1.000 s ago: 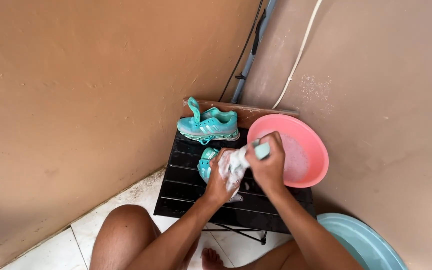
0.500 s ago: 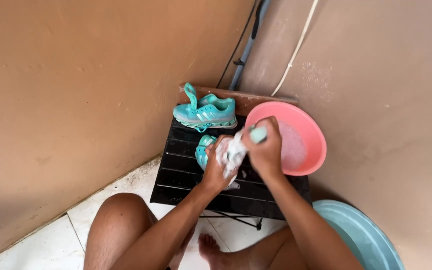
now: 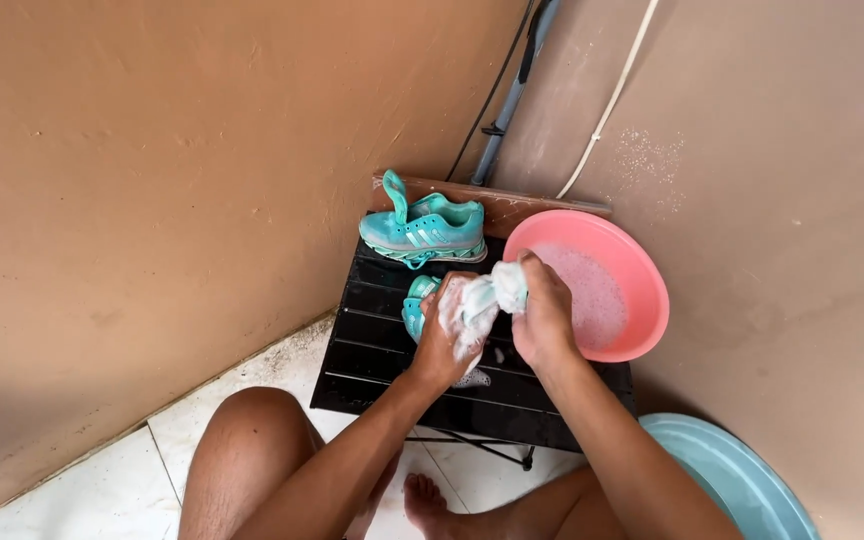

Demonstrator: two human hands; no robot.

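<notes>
My left hand (image 3: 446, 340) grips a soapy teal shoe (image 3: 418, 305) that rests on a black slatted table (image 3: 382, 350). Most of that shoe is hidden behind my hands and white foam. My right hand (image 3: 544, 318) is closed around a small teal brush (image 3: 510, 285), pressed against the shoe. A second teal shoe (image 3: 424, 230) lies on its side at the far edge of the table, apart from both hands.
A pink basin (image 3: 642, 300) with soapy water sits on the table's right side, next to my right hand. A light blue basin (image 3: 742, 480) stands on the tiled floor at lower right. Tan walls meet in a corner behind the table, with a pipe (image 3: 512, 95) and cables.
Both hands stay on the soapy shoe and shift slightly with the scrubbing. The camera view has tilted a little; the second shoe and basins have not moved.
</notes>
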